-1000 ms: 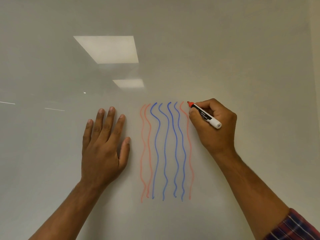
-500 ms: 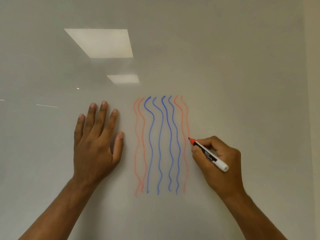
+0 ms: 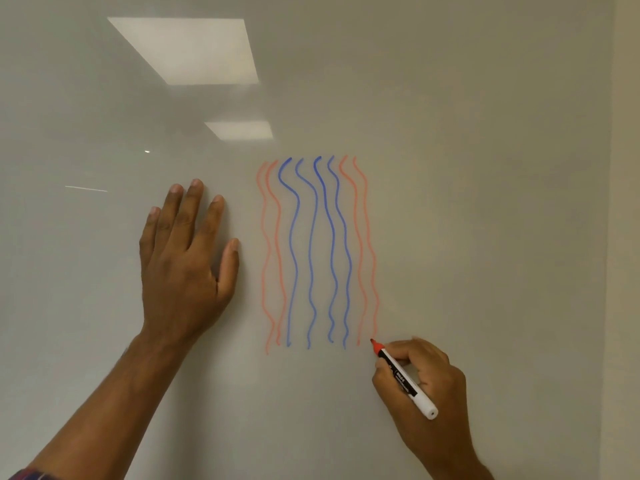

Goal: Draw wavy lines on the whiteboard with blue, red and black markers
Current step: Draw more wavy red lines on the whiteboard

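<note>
The whiteboard (image 3: 467,150) fills the view. Several blue wavy lines (image 3: 313,251) run down its middle, flanked by two red wavy lines on the left (image 3: 265,251) and two on the right (image 3: 363,251). My right hand (image 3: 429,386) grips a red marker (image 3: 403,377) with a white and black barrel. Its tip touches the board at the bottom end of the rightmost red line. My left hand (image 3: 183,265) lies flat on the board to the left of the lines, fingers straight and slightly spread.
Two ceiling lights reflect in the board at the upper left (image 3: 187,50). The board's right edge (image 3: 611,202) runs down the far right, with a beige wall beyond it. No other markers are in view.
My right hand has drawn the red marker down the board from the top of the lines to their bottom, leaving a new red wavy line on the right. My left hand stayed flat.
</note>
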Tool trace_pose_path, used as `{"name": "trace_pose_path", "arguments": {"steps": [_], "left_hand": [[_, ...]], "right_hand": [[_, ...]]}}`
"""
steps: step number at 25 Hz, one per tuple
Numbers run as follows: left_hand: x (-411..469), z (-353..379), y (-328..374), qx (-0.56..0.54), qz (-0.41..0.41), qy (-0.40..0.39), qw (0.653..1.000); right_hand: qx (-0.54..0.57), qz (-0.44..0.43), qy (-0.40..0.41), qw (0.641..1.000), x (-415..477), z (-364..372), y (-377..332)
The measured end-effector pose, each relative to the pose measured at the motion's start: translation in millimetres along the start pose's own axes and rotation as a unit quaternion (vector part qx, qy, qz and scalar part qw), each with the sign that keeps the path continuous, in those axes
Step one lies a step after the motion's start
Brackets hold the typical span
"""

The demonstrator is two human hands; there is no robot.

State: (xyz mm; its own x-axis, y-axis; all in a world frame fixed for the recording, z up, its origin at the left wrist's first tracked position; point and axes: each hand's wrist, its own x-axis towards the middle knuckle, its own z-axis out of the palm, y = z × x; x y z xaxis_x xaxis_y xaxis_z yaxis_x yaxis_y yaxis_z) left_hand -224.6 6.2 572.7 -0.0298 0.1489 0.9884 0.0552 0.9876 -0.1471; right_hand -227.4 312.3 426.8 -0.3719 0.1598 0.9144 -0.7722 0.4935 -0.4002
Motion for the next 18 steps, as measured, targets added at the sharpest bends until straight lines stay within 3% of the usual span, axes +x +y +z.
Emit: {"name": "trace_pose_path", "arguments": {"steps": [3, 7, 11, 15, 18], "left_hand": [[-25.9, -4.0, 11.4, -0.002, -0.015, -0.007, 1.000], [-65.5, -12.7, 23.7, -0.008, -0.016, -0.035, 0.999], [-98.1, -23.5, 37.8, -0.026, -0.028, -0.055, 0.998], [-132.9, -37.1, 58.7, -0.040, -0.050, -0.078, 0.995], [-164.6, -48.3, 80.3, -0.074, -0.079, -0.100, 0.989]], "right_hand": [[0.014, 0.013, -0.016, 1.000, -5.9, -3.1, -5.7], [0.107, 0.129, -0.025, 0.985, -17.2, -6.7, -11.3], [0.173, 0.154, -0.055, 0.971, -36.7, -6.9, -22.0], [0.281, 0.213, -0.112, 0.929, -65.3, -3.9, -32.9], [0.306, 0.211, -0.181, 0.910, -86.7, -10.7, -35.1]]}}
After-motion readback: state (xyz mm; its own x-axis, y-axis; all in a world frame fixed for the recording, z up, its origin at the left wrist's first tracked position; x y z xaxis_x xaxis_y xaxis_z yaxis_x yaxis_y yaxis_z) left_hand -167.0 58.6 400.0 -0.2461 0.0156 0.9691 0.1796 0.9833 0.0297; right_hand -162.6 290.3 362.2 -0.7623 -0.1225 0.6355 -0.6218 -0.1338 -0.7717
